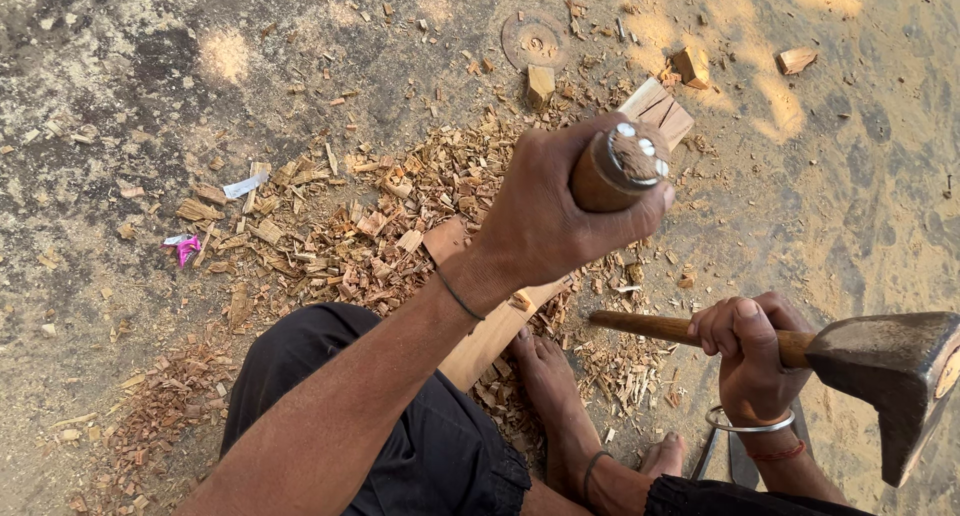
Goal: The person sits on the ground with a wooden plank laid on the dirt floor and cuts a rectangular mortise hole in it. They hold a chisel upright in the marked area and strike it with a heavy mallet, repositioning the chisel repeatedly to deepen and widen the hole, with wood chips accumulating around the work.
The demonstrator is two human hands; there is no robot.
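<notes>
The left hand (545, 221) is wrapped tight around the top of a round wooden handle (612, 171) held upright over a plank (490, 336) pinned under the bare foot (548, 376), while the right hand (750, 351) is closed on the haft of an adze-like hatchet (890, 371) raised at the near right. Judging by the wide spread of wood chips (330, 236) to the left and far side, plus offcut blocks (655, 106) beyond, much hewing is done, though the handle looks unfinished

No packages, labels, signs, screens.
</notes>
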